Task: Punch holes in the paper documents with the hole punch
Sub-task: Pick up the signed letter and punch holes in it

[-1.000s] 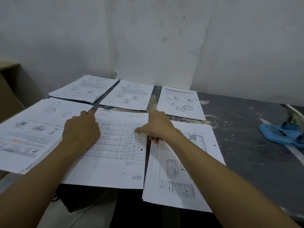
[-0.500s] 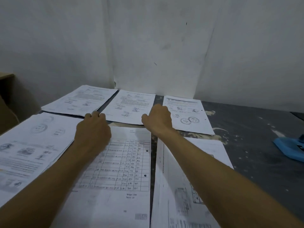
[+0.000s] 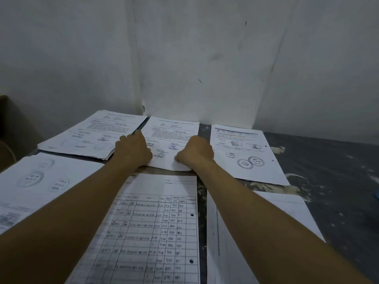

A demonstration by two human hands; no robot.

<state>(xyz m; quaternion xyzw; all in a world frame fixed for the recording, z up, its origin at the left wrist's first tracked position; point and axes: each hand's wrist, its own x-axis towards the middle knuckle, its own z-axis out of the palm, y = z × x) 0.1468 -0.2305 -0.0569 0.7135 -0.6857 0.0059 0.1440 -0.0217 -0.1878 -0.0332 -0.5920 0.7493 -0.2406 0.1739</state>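
From the head camera we see our left hand [image 3: 133, 152] and right hand [image 3: 195, 153] curled on the near edge of the middle far document [image 3: 172, 132] on the bench [image 3: 328, 171], its corner pinched by the right. The table sheet [image 3: 155, 228] nearer us shows two punched holes.
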